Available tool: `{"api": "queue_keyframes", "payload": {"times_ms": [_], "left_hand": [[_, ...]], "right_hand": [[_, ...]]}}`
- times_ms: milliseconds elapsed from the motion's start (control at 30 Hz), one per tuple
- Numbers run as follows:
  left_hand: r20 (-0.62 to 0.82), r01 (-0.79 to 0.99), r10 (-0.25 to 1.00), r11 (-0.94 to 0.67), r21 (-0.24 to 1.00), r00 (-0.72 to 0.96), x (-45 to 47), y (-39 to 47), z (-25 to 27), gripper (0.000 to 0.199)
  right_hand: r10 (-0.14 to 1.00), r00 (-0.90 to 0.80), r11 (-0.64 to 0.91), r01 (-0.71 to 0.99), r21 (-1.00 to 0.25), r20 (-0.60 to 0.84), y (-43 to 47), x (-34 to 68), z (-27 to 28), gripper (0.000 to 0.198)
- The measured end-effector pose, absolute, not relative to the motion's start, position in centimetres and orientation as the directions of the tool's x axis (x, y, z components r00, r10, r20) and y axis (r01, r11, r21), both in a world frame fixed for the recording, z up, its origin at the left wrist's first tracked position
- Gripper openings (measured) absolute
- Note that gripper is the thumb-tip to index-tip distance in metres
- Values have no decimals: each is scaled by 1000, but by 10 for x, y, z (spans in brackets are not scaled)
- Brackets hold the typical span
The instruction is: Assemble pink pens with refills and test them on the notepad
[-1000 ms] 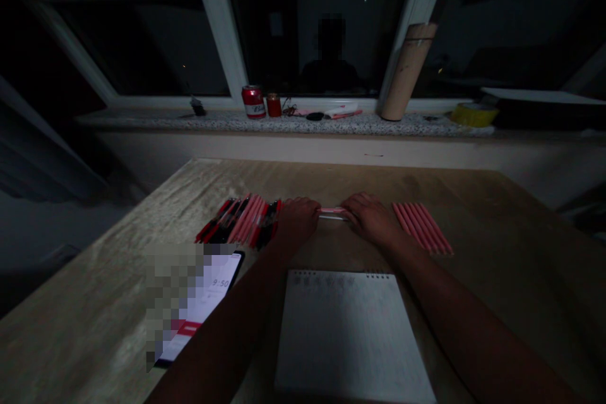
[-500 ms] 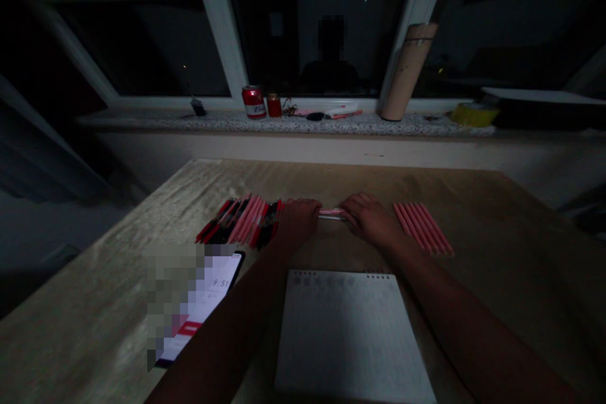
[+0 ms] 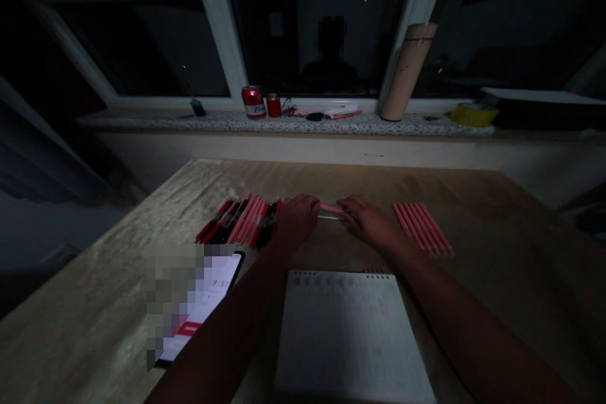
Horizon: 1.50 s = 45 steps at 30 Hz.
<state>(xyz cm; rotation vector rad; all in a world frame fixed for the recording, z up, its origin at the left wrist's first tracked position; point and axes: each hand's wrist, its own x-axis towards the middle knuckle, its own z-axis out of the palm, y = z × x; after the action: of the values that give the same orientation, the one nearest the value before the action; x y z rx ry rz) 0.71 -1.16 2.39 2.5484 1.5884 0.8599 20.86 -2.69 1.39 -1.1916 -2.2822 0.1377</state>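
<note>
Near the middle of the table, a slim pink-and-white pen-like item (image 3: 331, 209) lies crosswise between my two hands. My left hand (image 3: 299, 218) is closed around its left end, beside the row of pens. The fingers of my right hand (image 3: 362, 218) are closed on its right end. Both ends are hidden by the fingers, and the dim light blurs its exact kind. Red, black and pink pens (image 3: 243, 221) lie side by side to the left of my left hand. A neat row of pink pens or pencils (image 3: 423, 228) lies to the right of my right hand.
A spiral notepad (image 3: 353, 341) lies between my forearms. A lit phone (image 3: 213, 297) sits left of my left forearm. On the windowsill stand a red can (image 3: 254, 103), a small red jar (image 3: 273, 105), a tall tan tube (image 3: 409, 72) and yellow tape (image 3: 475, 115).
My hands have shifted slightly, and the right fingers have moved a little on the pink-and-white item, whose pink side shows more broadly. The pens, notepad and phone stay put.
</note>
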Motion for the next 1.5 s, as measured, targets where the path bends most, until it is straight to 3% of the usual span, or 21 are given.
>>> {"api": "queue_keyframes", "payload": {"times_ms": [367,600,1067,1233,1500], "left_hand": [[462,831,848,-441,339,261,7,-12,23,18],[480,822,835,-458,338,267,7,-11,21,17],[500,609,786,-606,512,362,14,-17,28,19],[482,543,801,-597,591,356,18,-19,30,24],[448,561,832,-552,616,327,19,-19,26,30]], "right_hand": [[839,-269,543,480,-689,473,-23,204,4,28],[875,-233,481,318,-817,425,-23,201,2,23],[872,-254,480,281,-831,417,-26,197,3,20],[870,-275,487,344,-803,409,-29,192,3,20],[846,-303,532,423,-733,439,-30,195,7,19]]}}
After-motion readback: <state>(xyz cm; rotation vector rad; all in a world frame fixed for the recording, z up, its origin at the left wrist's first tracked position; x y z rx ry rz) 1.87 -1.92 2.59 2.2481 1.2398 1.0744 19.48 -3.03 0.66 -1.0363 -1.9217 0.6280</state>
